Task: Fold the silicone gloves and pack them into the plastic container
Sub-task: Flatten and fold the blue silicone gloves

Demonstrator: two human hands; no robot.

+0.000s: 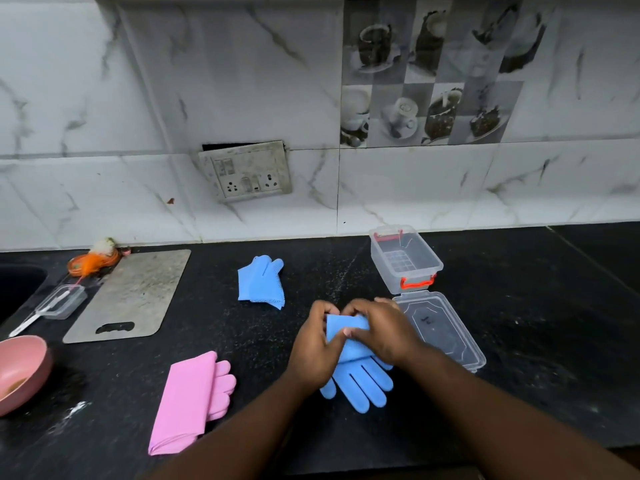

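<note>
A blue silicone glove (363,382) lies on the black counter, fingers pointing toward me. My left hand (313,348) and my right hand (382,329) both grip its cuff end, which is bent up over the palm. A second blue glove (260,283) lies folded farther back. A folded pink glove pair (194,400) rests at the near left. The clear plastic container (405,259) with red latches stands open and empty behind my right hand. Its clear lid (440,329) lies flat just right of my right hand.
A grey cutting board (131,296) lies at the left, with a small clear box (64,301) and an orange scrubber (91,263) beside it. A pink bowl (19,372) sits at the left edge. A sink (17,285) opens at far left. A wall socket (246,171) is behind.
</note>
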